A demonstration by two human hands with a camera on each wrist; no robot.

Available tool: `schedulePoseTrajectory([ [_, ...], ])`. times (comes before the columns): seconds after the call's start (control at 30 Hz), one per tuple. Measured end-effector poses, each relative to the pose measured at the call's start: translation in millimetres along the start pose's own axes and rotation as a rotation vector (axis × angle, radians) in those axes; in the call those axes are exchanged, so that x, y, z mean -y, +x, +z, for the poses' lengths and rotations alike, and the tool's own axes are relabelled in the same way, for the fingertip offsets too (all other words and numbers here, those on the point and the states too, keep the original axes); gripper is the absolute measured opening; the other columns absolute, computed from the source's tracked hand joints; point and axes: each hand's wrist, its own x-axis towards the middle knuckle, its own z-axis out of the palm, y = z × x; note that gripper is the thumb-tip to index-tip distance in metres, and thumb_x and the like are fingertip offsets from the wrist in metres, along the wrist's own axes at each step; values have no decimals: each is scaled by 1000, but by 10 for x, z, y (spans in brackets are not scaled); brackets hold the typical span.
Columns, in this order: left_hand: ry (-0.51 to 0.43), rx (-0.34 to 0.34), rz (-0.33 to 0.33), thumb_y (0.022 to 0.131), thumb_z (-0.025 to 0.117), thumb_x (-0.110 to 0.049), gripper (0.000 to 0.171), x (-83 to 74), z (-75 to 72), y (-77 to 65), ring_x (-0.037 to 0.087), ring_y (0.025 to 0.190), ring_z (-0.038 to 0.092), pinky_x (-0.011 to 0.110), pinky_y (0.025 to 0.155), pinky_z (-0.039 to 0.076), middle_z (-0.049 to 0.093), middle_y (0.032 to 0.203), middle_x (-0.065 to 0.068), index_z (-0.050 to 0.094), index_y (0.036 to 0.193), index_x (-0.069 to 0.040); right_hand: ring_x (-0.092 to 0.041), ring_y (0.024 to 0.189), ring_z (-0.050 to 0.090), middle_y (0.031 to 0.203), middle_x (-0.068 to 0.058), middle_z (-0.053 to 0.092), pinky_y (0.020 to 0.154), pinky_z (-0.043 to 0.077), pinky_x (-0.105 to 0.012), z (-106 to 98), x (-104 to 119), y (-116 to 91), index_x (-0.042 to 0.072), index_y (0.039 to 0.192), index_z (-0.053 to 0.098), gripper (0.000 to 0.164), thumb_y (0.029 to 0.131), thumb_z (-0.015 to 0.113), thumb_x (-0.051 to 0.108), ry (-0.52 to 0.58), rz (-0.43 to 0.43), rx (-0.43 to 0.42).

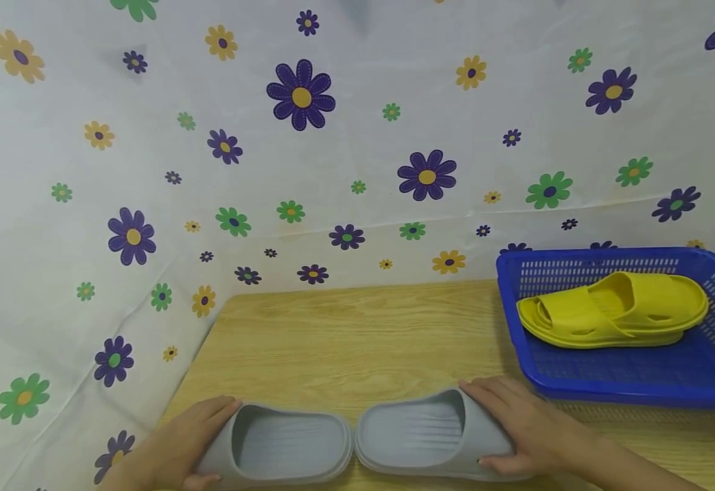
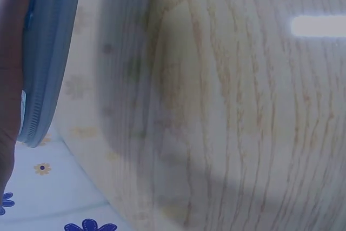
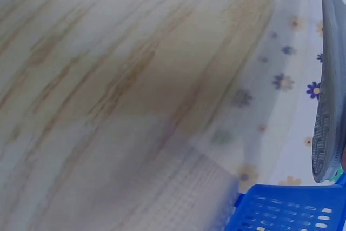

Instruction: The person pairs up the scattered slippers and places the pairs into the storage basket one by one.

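Note:
Two grey slippers are held end to end, their heels meeting in the middle of the head view. My left hand (image 1: 176,447) grips the left slipper (image 1: 290,447) by its toe end, thumb on the near side and fingers on the far side. The right slipper (image 1: 415,433) is gripped the same way at its toe by my right hand (image 1: 525,426). In the left wrist view, part of a slipper (image 2: 51,52) and some fingers show at the left edge. The right wrist view catches a slipper's sole edge (image 3: 331,90) at far right.
On the right of the wooden table (image 1: 357,341) stands a blue plastic basket (image 1: 615,392). A pair of yellow slippers (image 1: 664,300) lies in it. White cloth with printed flowers (image 1: 357,136) hangs behind the table and along its left side.

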Motion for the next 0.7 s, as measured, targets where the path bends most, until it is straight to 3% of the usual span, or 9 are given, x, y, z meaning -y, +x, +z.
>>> schedulePoseTrajectory([
  [0.1, 12, 34, -29, 73, 69, -58, 90, -27, -49, -8, 12, 114, 46, 8, 109, 14, 50, 131, 2, 42, 140, -5, -19, 109, 52, 124, -4, 53, 87, 47, -35, -39, 25, 12, 2, 136, 45, 84, 77, 68, 57, 0, -19, -11],
  [0.2, -3, 41, -5, 76, 65, -60, 89, -7, -86, 9, 13, 115, 44, 9, 110, 12, 49, 132, 5, 42, 140, -3, -19, 111, 52, 125, -3, 53, 93, 42, -31, -89, 55, 26, 3, 136, 46, 85, 76, 67, 59, -10, -20, -5],
  [0.5, -13, -46, 114, 83, 55, -62, 86, 17, -169, 91, 16, 111, 46, 14, 111, 16, 52, 124, 13, 43, 134, 7, -16, 106, 53, 123, -1, 55, 87, 45, -33, -252, 127, 116, 4, 135, 47, 82, 77, 66, 58, -18, -2, -21],
  [0.7, 22, 23, 38, 78, 62, -61, 88, -47, -277, 98, 15, 113, 45, 9, 110, 12, 49, 129, 7, 41, 138, 1, -16, 107, 52, 124, 0, 54, 89, 44, -30, -331, 159, 107, 4, 135, 46, 83, 76, 67, 58, -23, 21, -16],
])
